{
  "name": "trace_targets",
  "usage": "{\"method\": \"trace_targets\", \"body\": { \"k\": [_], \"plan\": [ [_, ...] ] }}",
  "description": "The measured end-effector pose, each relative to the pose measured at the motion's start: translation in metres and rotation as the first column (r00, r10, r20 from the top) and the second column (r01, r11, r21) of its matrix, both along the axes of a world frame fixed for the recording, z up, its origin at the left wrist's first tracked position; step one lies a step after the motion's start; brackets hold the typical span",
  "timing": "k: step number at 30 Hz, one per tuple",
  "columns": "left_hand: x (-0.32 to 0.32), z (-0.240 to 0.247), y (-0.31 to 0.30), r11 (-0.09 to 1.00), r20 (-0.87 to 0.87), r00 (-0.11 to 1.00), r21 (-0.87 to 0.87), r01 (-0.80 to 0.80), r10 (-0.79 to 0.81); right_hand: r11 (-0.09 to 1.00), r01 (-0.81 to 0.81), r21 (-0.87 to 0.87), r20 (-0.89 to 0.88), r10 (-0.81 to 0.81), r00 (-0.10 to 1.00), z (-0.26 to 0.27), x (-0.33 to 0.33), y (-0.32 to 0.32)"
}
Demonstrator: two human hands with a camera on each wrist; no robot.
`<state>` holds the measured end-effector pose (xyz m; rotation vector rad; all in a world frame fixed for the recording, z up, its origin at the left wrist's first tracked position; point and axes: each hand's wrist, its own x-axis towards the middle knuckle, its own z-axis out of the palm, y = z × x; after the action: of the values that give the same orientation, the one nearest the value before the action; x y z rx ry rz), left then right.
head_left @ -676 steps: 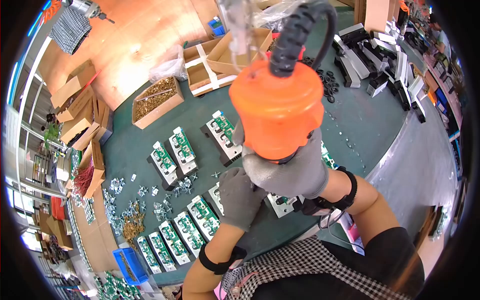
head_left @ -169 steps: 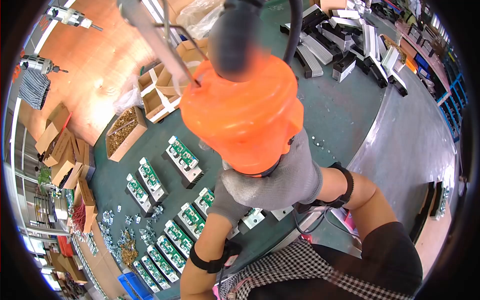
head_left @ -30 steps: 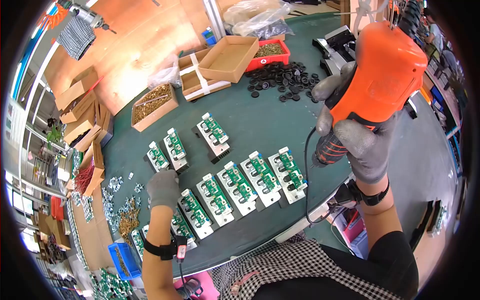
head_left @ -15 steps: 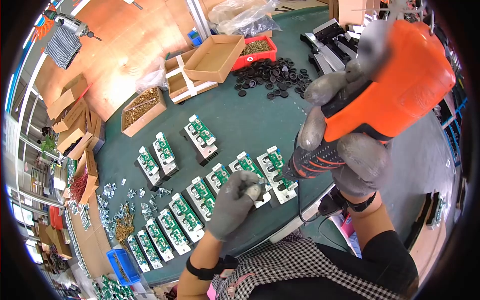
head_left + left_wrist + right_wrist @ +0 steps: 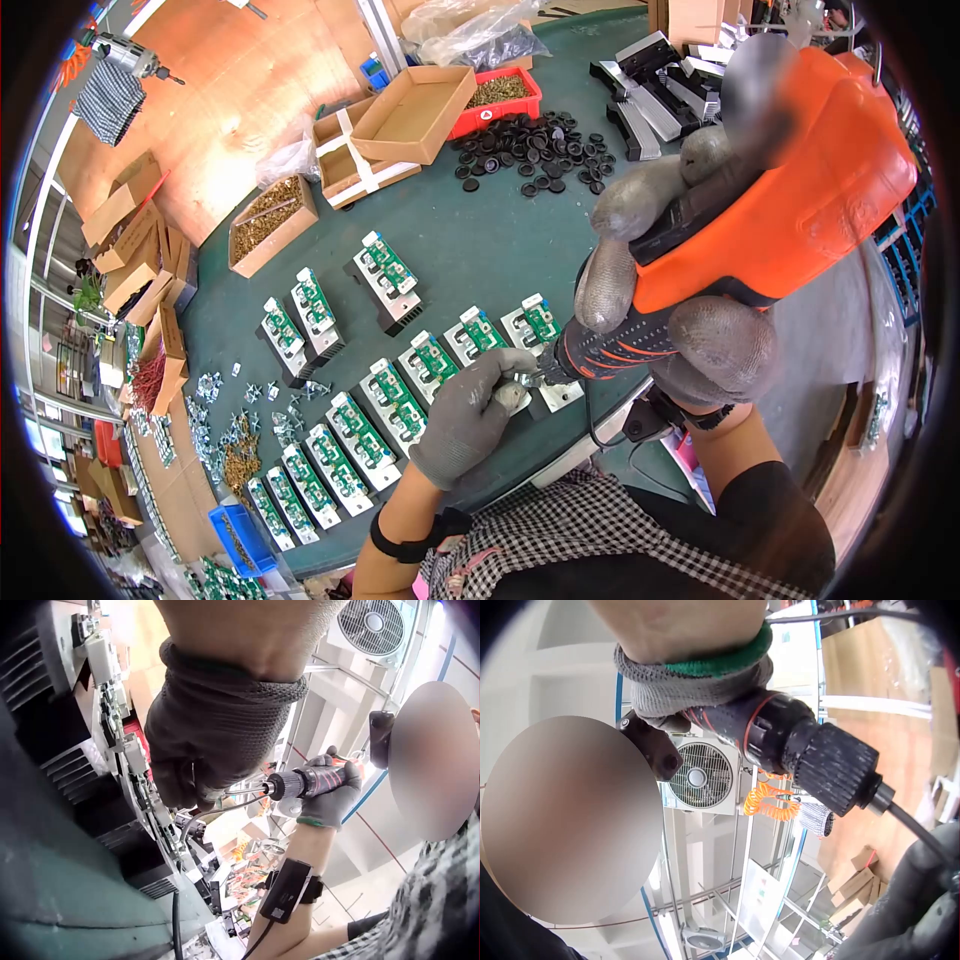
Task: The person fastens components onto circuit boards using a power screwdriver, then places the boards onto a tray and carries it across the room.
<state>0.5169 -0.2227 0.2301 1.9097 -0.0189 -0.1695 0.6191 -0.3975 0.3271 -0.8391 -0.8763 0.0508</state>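
My right hand (image 5: 720,345), gloved in grey, grips an orange and black power screwdriver (image 5: 790,200) whose nose points left and down. Its long metal bit (image 5: 919,831) reaches my left fingertips in the right wrist view. My gloved left hand (image 5: 462,420) pinches a small shiny metal piece (image 5: 520,380) at the bit's end; fingers mostly hide it. Both hands are above the right end of a row of several green circuit boards (image 5: 395,400) mounted on silver and black heat sinks. Three more such heat sinks with boards (image 5: 387,265) stand farther back.
Loose star-shaped metal clips (image 5: 210,430) and brass-coloured screws (image 5: 240,460) lie at the left, near a blue bin (image 5: 240,540). Black round caps (image 5: 530,150), a red tray (image 5: 510,105) and cardboard boxes (image 5: 415,115) occupy the back. Bare heat sinks (image 5: 650,100) are piled back right.
My left hand has come right from beside the clips, now pinching a small metal piece. The screwdriver has swung from pointing down to pointing left, its bit meeting my left fingertips.
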Motion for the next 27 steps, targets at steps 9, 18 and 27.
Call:
{"method": "trace_targets", "body": {
  "k": [9, 18, 27],
  "plan": [
    [0.018, -0.003, 0.015, 0.888, 0.289, 0.892, 0.408, 0.213, -0.347, 0.998, -0.068, -0.015, 0.066, 0.069, 0.995, -0.008, 0.008, -0.002],
    [0.025, -0.003, -0.003, 0.804, 0.417, 0.902, 0.572, -0.165, -0.112, 0.906, 0.278, -0.319, 0.233, -0.209, 0.950, -0.028, 0.002, 0.001],
    [0.009, -0.003, -0.019, 0.760, 0.466, 0.885, 0.582, -0.288, -0.022, 0.934, 0.228, -0.274, -0.143, -0.275, 0.951, -0.026, -0.010, 0.011]
  ]
}}
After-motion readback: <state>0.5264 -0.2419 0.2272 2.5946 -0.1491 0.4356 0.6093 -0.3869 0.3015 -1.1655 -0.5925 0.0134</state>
